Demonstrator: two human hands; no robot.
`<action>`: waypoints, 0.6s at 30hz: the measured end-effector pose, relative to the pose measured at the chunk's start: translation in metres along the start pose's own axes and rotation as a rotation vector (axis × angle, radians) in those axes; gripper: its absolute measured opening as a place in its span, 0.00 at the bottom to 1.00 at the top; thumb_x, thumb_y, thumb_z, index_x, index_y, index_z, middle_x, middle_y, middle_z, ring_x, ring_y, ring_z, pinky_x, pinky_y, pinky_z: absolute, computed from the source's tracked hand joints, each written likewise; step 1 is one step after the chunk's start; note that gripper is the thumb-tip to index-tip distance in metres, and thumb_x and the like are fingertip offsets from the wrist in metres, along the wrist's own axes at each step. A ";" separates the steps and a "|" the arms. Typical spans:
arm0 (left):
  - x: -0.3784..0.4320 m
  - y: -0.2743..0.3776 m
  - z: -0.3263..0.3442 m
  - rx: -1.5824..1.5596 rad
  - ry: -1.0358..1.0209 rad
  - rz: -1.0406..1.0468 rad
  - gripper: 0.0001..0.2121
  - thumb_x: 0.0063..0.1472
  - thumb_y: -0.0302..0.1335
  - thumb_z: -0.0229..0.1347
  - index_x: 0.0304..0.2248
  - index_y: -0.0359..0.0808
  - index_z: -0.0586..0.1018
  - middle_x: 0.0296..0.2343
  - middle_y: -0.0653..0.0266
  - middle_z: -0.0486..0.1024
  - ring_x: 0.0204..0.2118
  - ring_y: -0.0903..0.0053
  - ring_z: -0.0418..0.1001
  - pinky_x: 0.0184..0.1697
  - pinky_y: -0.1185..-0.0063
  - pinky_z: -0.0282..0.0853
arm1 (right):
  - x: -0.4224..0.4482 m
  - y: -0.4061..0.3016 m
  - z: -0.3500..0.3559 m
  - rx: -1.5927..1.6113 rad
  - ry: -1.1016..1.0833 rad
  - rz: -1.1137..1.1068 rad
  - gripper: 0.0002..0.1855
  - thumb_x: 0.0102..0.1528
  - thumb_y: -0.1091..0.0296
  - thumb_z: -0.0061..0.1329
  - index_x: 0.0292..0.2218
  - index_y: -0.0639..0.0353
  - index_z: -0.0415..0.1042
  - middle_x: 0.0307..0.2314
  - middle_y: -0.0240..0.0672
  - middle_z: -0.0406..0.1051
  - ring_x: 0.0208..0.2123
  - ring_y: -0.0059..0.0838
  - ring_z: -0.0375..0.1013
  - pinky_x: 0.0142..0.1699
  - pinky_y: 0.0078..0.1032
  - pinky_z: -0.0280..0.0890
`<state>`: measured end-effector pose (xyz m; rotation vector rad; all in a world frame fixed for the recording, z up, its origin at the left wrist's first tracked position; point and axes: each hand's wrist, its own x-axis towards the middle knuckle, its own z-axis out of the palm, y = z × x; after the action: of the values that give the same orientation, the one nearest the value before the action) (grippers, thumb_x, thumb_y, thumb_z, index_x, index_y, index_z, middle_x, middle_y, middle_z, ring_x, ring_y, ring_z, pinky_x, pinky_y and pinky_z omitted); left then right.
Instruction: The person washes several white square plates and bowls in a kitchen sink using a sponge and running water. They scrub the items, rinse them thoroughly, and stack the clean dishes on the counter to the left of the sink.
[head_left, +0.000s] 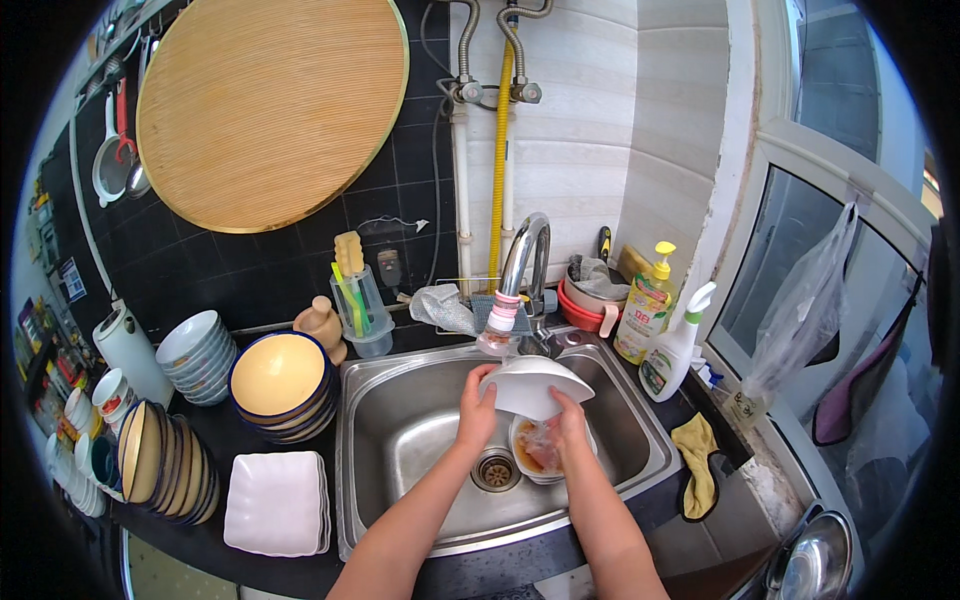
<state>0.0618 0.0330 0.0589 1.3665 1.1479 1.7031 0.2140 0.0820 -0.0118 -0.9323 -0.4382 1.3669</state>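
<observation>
Both hands hold a tilted white bowl (536, 382) over the stainless steel sink (397, 450), just below the faucet's spout. My left hand (478, 405) grips the bowl's left side, and my right hand (568, 421) has its right side. Under the bowl, a small stack of white bowls (551, 478) sits in the basin, the top one holding brownish liquid; my right hand partly covers it. The drain strainer (496, 470) lies left of that stack. A curved chrome faucet (525, 251) with a pink-and-white filter nozzle (501, 322) points down at the held bowl.
Left of the sink stand square white plates (271, 504), cream bowls with blue rims (281, 375), and patterned bowls (196, 356). To the right are a dish soap bottle (646, 315), a white spray bottle (675, 352) and a yellow cloth (697, 461). A round woven tray (274, 112) hangs above.
</observation>
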 end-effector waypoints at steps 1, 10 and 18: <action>0.002 -0.007 -0.004 -0.033 0.002 -0.004 0.11 0.55 0.20 0.42 0.39 0.32 0.66 0.36 0.62 0.67 0.41 0.76 0.63 0.47 0.81 0.55 | -0.002 0.005 0.006 0.027 -0.013 -0.056 0.12 0.44 0.70 0.50 0.33 0.59 0.69 0.24 0.30 0.69 0.18 0.18 0.63 0.19 0.16 0.50; -0.011 -0.055 -0.048 -0.260 0.222 -0.217 0.10 0.58 0.22 0.44 0.40 0.35 0.69 0.34 0.67 0.70 0.38 0.80 0.65 0.43 0.83 0.58 | -0.018 0.008 0.020 -0.429 -0.475 -0.248 0.19 0.50 0.78 0.41 0.46 0.59 0.65 0.38 0.30 0.67 0.39 0.18 0.63 0.47 0.15 0.55; -0.017 -0.081 -0.068 -0.347 0.329 -0.493 0.10 0.57 0.24 0.47 0.39 0.35 0.70 0.36 0.65 0.71 0.38 0.79 0.67 0.42 0.81 0.60 | -0.035 0.005 0.033 -0.551 -0.513 -0.179 0.18 0.53 0.76 0.39 0.46 0.55 0.66 0.37 0.27 0.67 0.37 0.16 0.63 0.44 0.13 0.57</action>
<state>-0.0026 0.0347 -0.0270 0.5469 1.1727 1.6841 0.1791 0.0587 0.0124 -0.9414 -1.3075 1.3349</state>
